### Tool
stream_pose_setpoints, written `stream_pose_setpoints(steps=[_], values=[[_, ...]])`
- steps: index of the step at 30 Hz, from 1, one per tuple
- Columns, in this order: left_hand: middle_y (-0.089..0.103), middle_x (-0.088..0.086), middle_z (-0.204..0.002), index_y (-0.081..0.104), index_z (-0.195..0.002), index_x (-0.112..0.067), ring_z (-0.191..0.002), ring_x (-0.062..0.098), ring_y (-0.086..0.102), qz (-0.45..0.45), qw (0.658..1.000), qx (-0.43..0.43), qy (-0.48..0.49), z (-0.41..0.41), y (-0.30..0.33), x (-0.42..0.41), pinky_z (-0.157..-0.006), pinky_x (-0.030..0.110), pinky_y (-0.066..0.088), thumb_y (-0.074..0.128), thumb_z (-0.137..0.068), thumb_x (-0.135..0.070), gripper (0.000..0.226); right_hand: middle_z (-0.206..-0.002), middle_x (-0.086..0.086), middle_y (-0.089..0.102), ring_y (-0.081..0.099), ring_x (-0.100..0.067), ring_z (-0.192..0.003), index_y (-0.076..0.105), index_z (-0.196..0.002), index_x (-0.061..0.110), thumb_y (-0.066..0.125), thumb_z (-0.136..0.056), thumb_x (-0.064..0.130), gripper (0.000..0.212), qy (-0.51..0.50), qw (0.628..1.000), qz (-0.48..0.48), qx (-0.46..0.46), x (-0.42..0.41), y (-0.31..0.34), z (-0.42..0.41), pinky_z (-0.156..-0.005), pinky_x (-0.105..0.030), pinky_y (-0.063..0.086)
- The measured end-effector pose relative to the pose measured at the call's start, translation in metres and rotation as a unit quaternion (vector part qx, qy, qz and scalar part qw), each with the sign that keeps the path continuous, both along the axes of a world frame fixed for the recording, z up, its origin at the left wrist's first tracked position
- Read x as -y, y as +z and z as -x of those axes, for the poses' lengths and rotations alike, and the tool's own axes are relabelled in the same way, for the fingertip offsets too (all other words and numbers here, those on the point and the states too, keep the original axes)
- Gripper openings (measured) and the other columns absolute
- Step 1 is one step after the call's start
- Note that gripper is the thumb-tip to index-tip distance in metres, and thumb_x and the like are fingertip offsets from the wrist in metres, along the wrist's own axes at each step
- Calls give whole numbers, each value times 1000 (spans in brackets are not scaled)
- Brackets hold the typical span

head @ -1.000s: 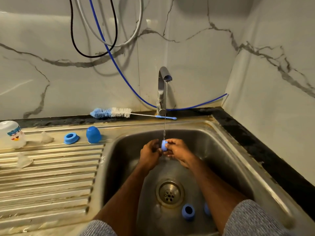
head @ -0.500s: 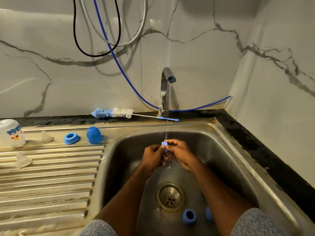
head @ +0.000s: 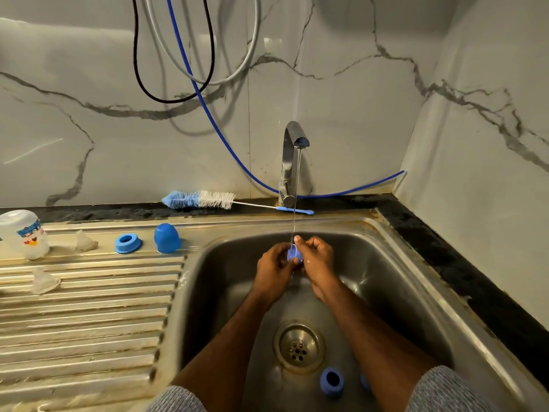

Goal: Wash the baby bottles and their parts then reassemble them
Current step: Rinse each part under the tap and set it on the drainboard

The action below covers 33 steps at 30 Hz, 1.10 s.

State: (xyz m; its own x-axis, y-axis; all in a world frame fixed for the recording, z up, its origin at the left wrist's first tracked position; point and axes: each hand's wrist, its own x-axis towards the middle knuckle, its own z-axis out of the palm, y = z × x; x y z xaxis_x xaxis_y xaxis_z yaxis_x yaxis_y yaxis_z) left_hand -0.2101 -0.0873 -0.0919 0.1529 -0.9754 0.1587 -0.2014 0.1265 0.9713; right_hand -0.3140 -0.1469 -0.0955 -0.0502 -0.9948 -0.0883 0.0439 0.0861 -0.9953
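Over the steel sink [head: 395, 263], my left hand [head: 274, 267] and my right hand [head: 318, 260] together hold a small blue bottle cap [head: 294, 253] under the thin stream from the tap [head: 292, 150]. Fingers of both hands curl round it. On the sink floor near the drain [head: 298, 346] lies a blue screw ring [head: 332, 380], with another blue part [head: 364, 382] partly hidden behind my right forearm. On the drainboard stand a blue ring [head: 127, 242], a blue cap [head: 167, 237], two clear teats [head: 84, 241] [head: 43, 281] and an upturned clear bottle [head: 25, 233].
A blue and white bottle brush [head: 205, 200] lies on the dark counter ledge behind the sink. Hoses and a blue tube [head: 190, 72] hang down the marble wall. The ribbed drainboard [head: 83, 316] stretches to the left of the basin.
Both hands have kept the blue cap under the stream, turning it slightly between the fingers. The view has shifted a little.
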Motion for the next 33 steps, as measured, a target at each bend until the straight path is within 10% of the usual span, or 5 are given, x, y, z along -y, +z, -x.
stream_pose_setpoints(steps=[5, 13, 17, 25, 33], values=[[71, 21, -113, 63, -126, 2, -104, 28, 70, -57, 988, -142, 2, 1, 1, 3, -99, 47, 55, 58, -101, -8, 28, -95, -15, 73, 71, -19, -75, 67, -103, 6, 68, -94, 12, 11, 113, 989, -23, 93, -3, 2, 14, -60, -30, 57], [69, 10, -120, 60, -131, -7, -111, 23, 69, -12, 996, -92, -16, -2, -2, 1, -97, 38, 57, 59, -98, -2, 33, -93, -12, 73, 70, -24, -84, 65, -93, 11, 67, -95, 28, 17, 22, 999, -21, 23, -3, 7, -2, -80, -47, 60], [69, 19, -122, 61, -132, 0, -115, 33, 67, -71, 967, -244, -5, 2, 3, 6, -103, 45, 53, 48, -102, -1, 33, -87, -4, 75, 72, -19, -82, 69, -93, 14, 70, -92, 19, 5, 45, 999, 19, 20, -4, 11, 3, -66, -25, 58], [62, 17, -84, 68, -110, 4, -66, 18, 58, -115, 965, -235, -22, 1, 4, 1, -57, 27, 52, 51, -105, -31, 39, -92, -4, 76, 74, -19, -85, 68, -98, 15, 75, -88, 11, 12, 33, 998, 44, 21, -5, 12, 1, -66, -26, 58], [72, 9, -114, 60, -128, -10, -98, 19, 72, -14, 984, -163, -66, -5, 3, -2, -82, 30, 59, 61, -99, -13, 29, -91, -12, 71, 72, -22, -78, 59, -88, 13, 74, -86, 5, 17, -9, 990, -14, 140, -9, 24, -3, -55, -28, 56]])
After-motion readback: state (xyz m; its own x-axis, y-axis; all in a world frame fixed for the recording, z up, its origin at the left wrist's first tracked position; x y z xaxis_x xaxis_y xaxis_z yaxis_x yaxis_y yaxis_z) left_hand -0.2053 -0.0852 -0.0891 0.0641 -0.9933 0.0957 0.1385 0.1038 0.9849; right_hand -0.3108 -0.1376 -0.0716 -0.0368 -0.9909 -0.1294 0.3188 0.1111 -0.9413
